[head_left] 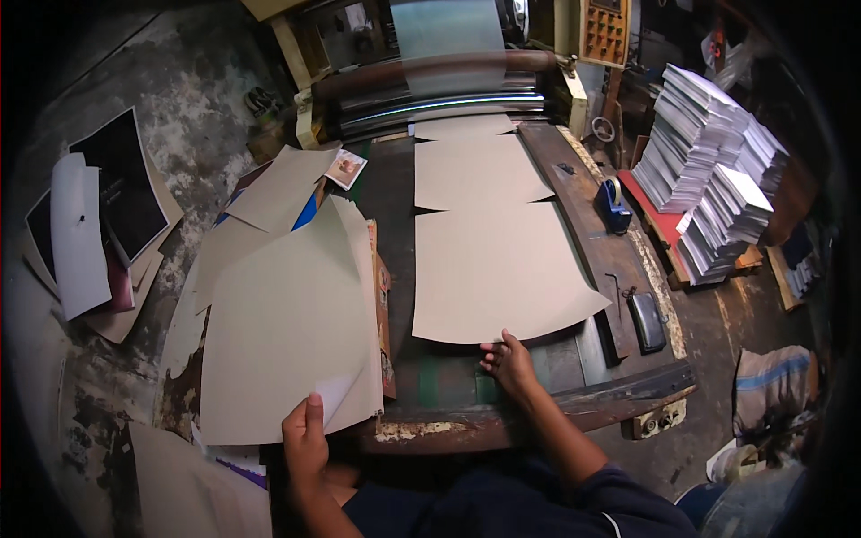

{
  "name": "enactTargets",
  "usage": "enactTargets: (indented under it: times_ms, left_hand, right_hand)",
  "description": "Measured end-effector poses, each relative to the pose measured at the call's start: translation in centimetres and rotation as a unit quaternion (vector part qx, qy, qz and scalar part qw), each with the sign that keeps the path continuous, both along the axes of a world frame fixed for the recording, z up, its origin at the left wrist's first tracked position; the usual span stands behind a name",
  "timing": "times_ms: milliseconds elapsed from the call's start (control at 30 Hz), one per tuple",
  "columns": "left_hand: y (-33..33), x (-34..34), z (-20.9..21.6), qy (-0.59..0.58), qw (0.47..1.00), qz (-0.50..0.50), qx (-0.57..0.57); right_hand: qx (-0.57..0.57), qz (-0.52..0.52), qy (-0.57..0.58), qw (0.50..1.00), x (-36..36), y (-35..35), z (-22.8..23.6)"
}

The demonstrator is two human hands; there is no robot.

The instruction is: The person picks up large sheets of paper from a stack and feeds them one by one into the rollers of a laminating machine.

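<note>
My left hand (309, 439) grips the near edge of a large beige sheet (278, 332), thumb on top and the other fingers mostly hidden. That sheet lies over a stack to the left of the machine bed, with its far corner curled up and a white patch showing near my thumb. My right hand (511, 363) is at the near edge of another beige sheet (502, 269) on the bed, fingers loosely bent and apart, thumb by the edge. Further beige sheets (475, 166) lie in line beyond it, leading toward the rollers (439, 103).
A blue tape dispenser (613, 208) and a black case (646, 321) rest along the bed's right side. White paper stacks (691, 134) stand on the far right. Dark printed sheets (126, 179) lie on the floor at left. A control panel (604, 31) is above.
</note>
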State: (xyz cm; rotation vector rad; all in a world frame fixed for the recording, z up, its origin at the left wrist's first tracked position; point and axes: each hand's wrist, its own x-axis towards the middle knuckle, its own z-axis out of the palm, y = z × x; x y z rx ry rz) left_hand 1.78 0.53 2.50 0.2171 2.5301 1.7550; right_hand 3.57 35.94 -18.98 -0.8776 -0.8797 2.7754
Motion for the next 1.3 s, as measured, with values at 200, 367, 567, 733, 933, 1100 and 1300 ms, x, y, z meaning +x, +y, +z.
enactTargets:
  times_ms: [200,367,567,733,933,1100,1300]
  left_hand:
    - [0.0,-1.3,-0.8,0.035,0.919,0.222,0.324]
    - [0.3,0.0,1.2,0.123,0.862,0.232,0.434]
    - [2.3,3.0,0.3,0.301,0.953,-0.005,-0.027]
    - [3.8,3.8,3.0,0.305,0.925,-0.224,-0.032]
    - [1.9,1.9,2.3,0.332,0.892,-0.166,-0.26]
    - [1.4,1.6,-0.2,0.293,0.903,-0.107,-0.294]
    - [1.6,2.3,-1.0,0.297,0.909,-0.058,-0.285]
  right_hand:
    - [0.042,-0.082,-0.041,0.995,0.9,-1.5,2.2]
    - [0.038,-0.017,-0.004,0.999,3.7,-0.8,4.4]
    - [0.077,0.105,0.131,0.983,6.6,-1.2,11.4]
    - [0.097,0.167,0.216,0.957,8.5,-2.2,15.5]
    - [0.093,0.113,0.031,0.989,10.5,-2.5,11.2]
    - [0.052,0.148,-0.017,0.987,15.6,-3.9,5.3]
    - [0.044,0.134,-0.088,0.986,18.3,-7.2,3.9]
